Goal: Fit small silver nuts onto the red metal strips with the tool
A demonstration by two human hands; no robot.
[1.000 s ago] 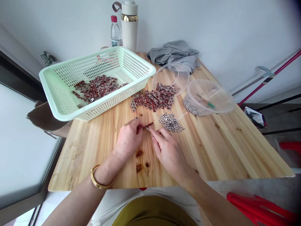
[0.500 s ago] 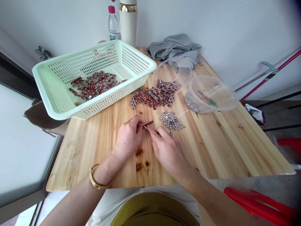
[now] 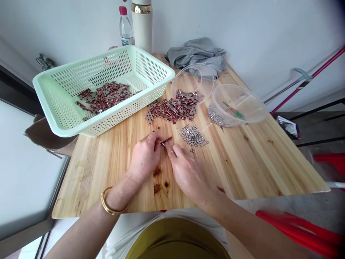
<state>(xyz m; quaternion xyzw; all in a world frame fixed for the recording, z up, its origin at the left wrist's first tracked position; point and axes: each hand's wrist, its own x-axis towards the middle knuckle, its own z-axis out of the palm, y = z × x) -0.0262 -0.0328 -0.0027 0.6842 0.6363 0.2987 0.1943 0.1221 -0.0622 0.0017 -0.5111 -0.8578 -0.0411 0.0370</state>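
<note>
My left hand (image 3: 144, 156) is closed, pinching one small dark red strip (image 3: 168, 139) above the wooden table. From the other side, the closed fingers of my right hand (image 3: 187, 171) grip the near edge of that strip; whether a small metal piece is also between them is hidden. Just beyond my right hand lies a loose heap of small silvery metal discs (image 3: 192, 136). Farther back is a pile of similar dark red strips (image 3: 172, 108) dotted with metal spots.
A pale green basket (image 3: 44, 102) at the left holds more strips. To the right, a clear tub (image 3: 257, 109) contains metal discs and a green-handled tool (image 3: 238, 114). Its clear round lid (image 3: 208, 84) lies near a grey cloth (image 3: 196, 52). Behind stand a bottle (image 3: 125, 27) and a white flask (image 3: 142, 28).
The whole view has shifted slightly to the left. Both hands stay together at the strip, with only a small shift of the right fingers against it.
</note>
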